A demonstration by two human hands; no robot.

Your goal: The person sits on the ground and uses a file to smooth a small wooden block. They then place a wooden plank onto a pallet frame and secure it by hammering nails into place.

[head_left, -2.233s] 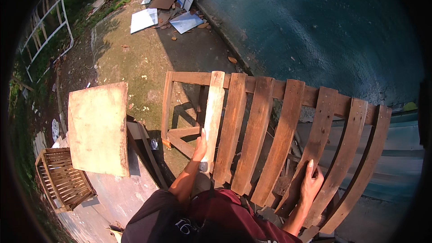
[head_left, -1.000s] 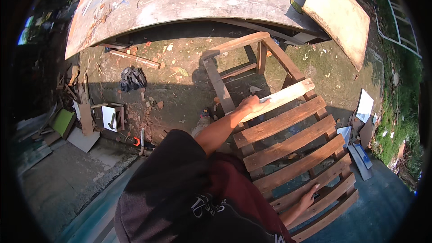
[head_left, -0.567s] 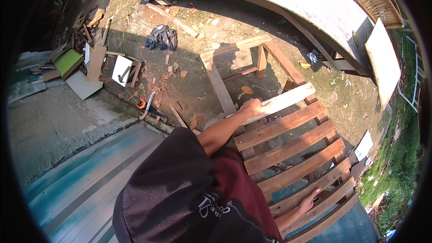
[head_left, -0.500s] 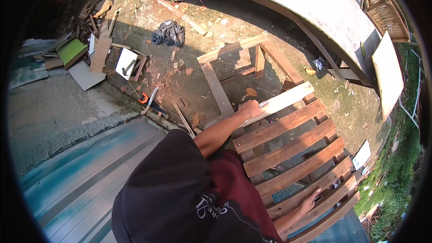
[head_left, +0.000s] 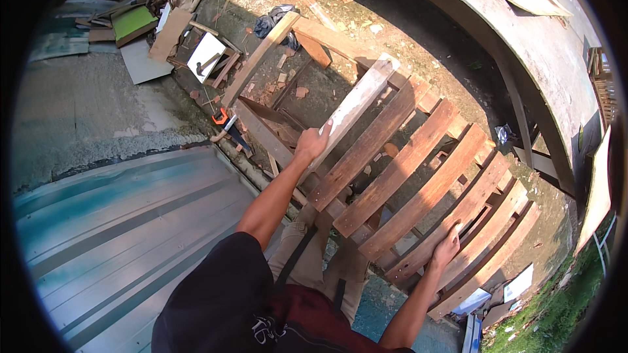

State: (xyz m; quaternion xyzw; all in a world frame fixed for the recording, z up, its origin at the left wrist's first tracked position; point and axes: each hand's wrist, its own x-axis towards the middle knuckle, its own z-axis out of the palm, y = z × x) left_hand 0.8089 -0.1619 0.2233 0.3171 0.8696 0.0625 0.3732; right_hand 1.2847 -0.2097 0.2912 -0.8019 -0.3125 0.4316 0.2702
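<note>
A slatted wooden pallet (head_left: 398,168) with an open frame at its far left end slants across the space in front of me. My left hand (head_left: 313,144) grips the pale, whitish slat (head_left: 356,101) beside that open end, its fingers partly hidden. Farther right, my right hand (head_left: 447,248) is closed round the edge of one of the brown slats near the pallet's right end, fingertips reaching through the gap. Both forearms come up from below, and my legs are close to the pallet's near side.
Left of me lie corrugated metal sheets (head_left: 131,235). An orange-handled saw (head_left: 221,116), a hammer (head_left: 207,65) on a white board, a black plastic bag (head_left: 267,24) and scrap wood lie beyond. A large pale tabletop (head_left: 497,19) stands far right; grass (head_left: 549,314) borders the lower right.
The pallet has turned counterclockwise, its open end swinging left toward the saw and bag. Both hands moved with it, still gripping slats. My view has shifted, and my legs now show.
</note>
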